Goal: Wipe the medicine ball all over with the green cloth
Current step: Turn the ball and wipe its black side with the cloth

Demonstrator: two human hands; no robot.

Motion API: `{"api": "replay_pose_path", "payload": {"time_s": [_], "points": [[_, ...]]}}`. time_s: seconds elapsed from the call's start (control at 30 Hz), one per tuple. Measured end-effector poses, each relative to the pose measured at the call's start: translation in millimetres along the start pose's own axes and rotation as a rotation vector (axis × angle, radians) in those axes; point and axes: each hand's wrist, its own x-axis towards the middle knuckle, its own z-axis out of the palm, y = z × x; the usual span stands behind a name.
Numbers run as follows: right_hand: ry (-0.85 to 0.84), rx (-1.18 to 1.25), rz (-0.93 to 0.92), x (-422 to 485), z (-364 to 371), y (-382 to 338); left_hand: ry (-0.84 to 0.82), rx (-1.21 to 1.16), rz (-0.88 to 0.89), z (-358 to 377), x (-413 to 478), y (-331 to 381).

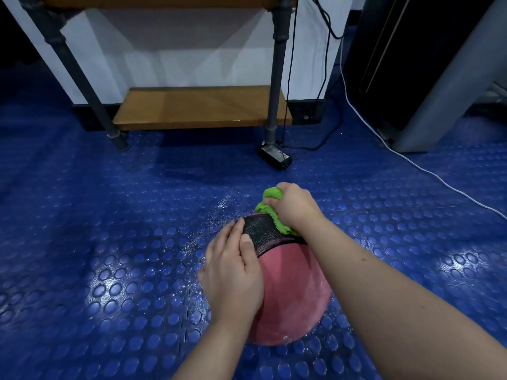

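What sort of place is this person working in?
Probably a gym or exercise room: a medicine ball sits on blue studded rubber flooring, and a large grey-framed machine, possibly a treadmill, stands at the right.

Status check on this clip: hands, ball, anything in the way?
Left hand flat on the medicine ball, steadying it. Right hand grips the green cloth against the ball's far top. Nothing in the way; white specks on the floor.

From my station I see a left hand (233, 270) and right hand (295, 207), both bare, with short nails and bare forearms (397, 297).
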Motion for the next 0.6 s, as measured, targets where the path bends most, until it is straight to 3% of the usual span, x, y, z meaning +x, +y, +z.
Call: {"api": "replay_pose_path", "payload": {"time_s": [0.13,0.27,0.33,0.43,0.5,0.6], "points": [[0.108,0.199,0.023,-4,-9,13,-0.006,0.033,-0.003,0,0,7],[0.303,0.522,-0.159,-31,-34,18,-0.231,-0.003,0.003,-13,6,6],[0.197,0.468,-0.342,-48,-38,21,-0.398,-0.009,0.016,-22,11,2],[-0.076,0.126,-0.555,-68,-18,37,-0.495,0.015,0.043,-28,15,0],[-0.053,-0.076,-0.659,-71,-4,45,-0.485,0.024,0.069,-27,15,-1],[0.053,-0.091,-0.620,-65,2,36,-0.467,0.050,0.115,-21,20,-3]]}}
